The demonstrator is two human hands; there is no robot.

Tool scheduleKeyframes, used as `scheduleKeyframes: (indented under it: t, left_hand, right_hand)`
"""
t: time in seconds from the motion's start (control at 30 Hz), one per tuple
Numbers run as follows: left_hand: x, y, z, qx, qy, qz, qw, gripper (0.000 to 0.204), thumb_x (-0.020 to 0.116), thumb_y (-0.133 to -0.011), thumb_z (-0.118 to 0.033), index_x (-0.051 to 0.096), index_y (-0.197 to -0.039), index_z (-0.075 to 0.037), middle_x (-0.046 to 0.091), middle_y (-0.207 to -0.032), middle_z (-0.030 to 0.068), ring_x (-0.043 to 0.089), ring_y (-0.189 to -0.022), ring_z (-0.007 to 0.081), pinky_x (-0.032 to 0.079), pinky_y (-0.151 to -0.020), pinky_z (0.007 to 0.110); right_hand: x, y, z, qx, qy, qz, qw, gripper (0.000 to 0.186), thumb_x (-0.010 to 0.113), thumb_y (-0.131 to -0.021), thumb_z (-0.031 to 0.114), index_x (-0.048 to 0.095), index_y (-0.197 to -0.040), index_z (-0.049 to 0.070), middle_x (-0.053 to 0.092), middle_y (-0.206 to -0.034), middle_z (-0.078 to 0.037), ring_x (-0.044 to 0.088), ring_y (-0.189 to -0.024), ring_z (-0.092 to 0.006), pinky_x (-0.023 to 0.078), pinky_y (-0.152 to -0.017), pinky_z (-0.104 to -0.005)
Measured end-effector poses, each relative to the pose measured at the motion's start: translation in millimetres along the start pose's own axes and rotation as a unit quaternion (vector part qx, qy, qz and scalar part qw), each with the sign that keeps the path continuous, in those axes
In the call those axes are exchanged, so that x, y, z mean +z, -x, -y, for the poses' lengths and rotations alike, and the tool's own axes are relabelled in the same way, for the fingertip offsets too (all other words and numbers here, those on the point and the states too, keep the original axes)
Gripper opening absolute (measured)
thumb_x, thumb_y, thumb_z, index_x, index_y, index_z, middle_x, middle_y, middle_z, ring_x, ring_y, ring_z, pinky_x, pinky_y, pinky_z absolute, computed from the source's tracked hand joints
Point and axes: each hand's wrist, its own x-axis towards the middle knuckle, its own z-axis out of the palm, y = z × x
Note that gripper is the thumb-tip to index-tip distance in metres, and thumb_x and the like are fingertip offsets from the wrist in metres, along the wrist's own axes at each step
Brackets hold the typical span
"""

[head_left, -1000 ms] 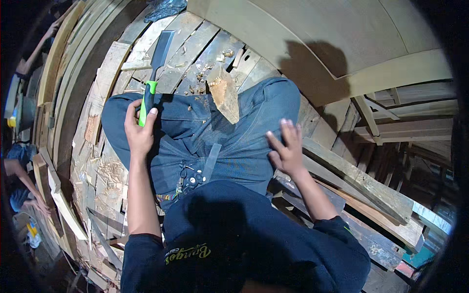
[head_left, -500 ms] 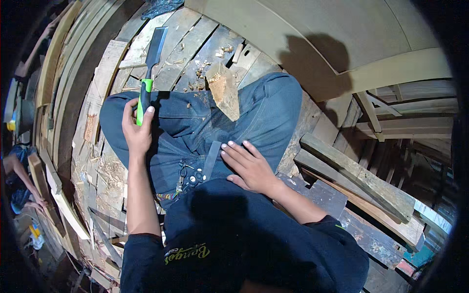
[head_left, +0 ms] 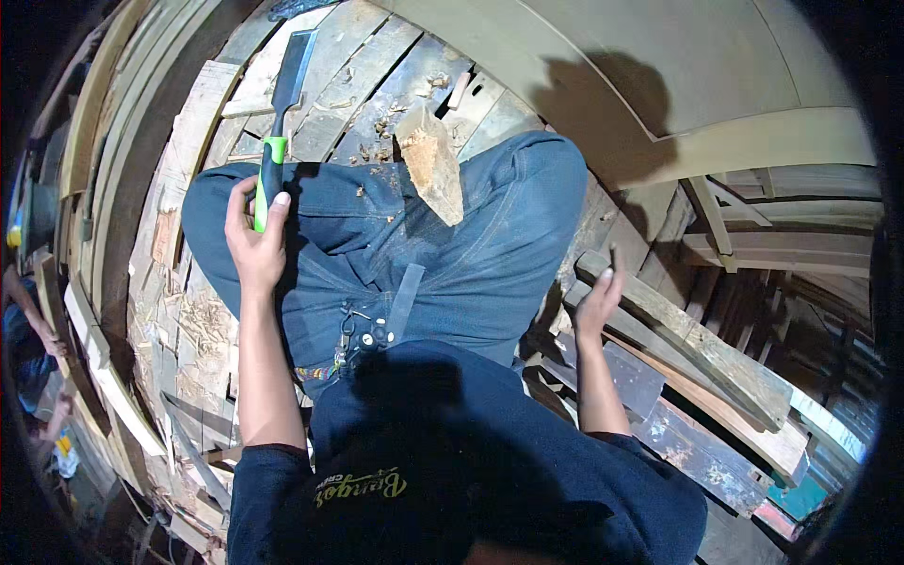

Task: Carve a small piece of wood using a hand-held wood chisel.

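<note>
My left hand [head_left: 257,226] is closed round the green-and-black handle of a wide chisel [head_left: 273,132], above my left thigh. The blade points up and away from me. Off to the right, my right hand [head_left: 597,303] hovers beside a stack of timber, seen edge-on with one finger stretched up in shadow; nothing shows in it. In my lap lies a flat grey strip [head_left: 406,299], near a bunch of keys [head_left: 365,334] at my waist. A rough, pale wooden block [head_left: 429,169] with a chipped, tapered end rests between my crossed legs.
Stacked timber beams [head_left: 697,344] lie on the right. A large pale panel [head_left: 678,66] stands at the far right. Wood shavings [head_left: 207,320] litter the plank floor on the left, beside long boards [head_left: 141,141]. Another person's arm [head_left: 36,320] shows at the left edge.
My right hand has lifted off my lap beside the grey strip and swung right to the timber stack. My left hand, still holding the chisel, has shifted slightly left.
</note>
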Motion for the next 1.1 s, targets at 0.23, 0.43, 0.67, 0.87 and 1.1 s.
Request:
scheduleKeyframes:
  t: [0.23,0.43,0.67,0.87,1.1]
  left_hand:
    - [1,-1,12,0.052,-0.014,-0.003,0.999,0.028,0.069,-0.096,-0.015,0.057,-0.118,-0.004,0.053,-0.073,-0.0045,0.041,-0.056,0.0026,0.029,-0.048,0.020]
    - [-2,-5,18,0.140,-0.073,-0.017,0.987,0.025,0.067,-0.097,-0.014,0.056,-0.117,-0.006,0.052,-0.074,-0.0054,0.042,-0.056,0.0022,0.030,-0.049,0.019]
    - [-8,-2,6,-0.039,0.125,0.013,0.991,0.023,0.061,-0.101,-0.018,0.052,-0.119,-0.007,0.058,-0.078,-0.0004,0.046,-0.054,0.0046,0.034,-0.046,0.020]
    - [-8,-5,5,-0.053,0.181,0.004,0.982,0.021,0.058,-0.101,-0.013,0.048,-0.118,-0.005,0.059,-0.079,0.0045,0.047,-0.052,0.0066,0.037,-0.043,0.021]
    - [-4,-3,5,-0.038,0.159,0.017,0.986,0.023,0.063,-0.100,-0.014,0.050,-0.117,-0.005,0.058,-0.077,0.0010,0.049,-0.054,0.0049,0.038,-0.043,0.020]
  right_hand:
    - [52,-44,100,-0.351,-0.036,0.164,0.921,0.048,0.065,-0.094,0.024,0.057,-0.135,0.001,0.056,-0.140,-0.022,0.051,-0.134,-0.0378,0.039,-0.111,-0.0510]
    - [135,-35,178,-0.347,0.050,0.289,0.891,0.085,0.079,-0.078,0.044,0.046,-0.143,0.001,0.044,-0.149,-0.025,0.041,-0.139,-0.0426,0.032,-0.116,-0.0522]
    - [166,-43,161,-0.255,-0.013,0.249,0.934,0.043,0.066,-0.080,-0.004,0.054,-0.121,0.001,0.052,-0.131,-0.027,0.052,-0.124,-0.0475,0.046,-0.104,-0.0490]
    - [169,-46,162,-0.222,-0.111,0.258,0.934,0.031,0.065,-0.081,-0.005,0.058,-0.111,0.001,0.056,-0.131,-0.028,0.054,-0.123,-0.0481,0.046,-0.104,-0.0477]
    - [182,-32,169,-0.198,-0.167,0.194,0.946,0.024,0.065,-0.085,0.000,0.059,-0.109,0.000,0.057,-0.133,-0.026,0.056,-0.124,-0.0455,0.046,-0.104,-0.0453]
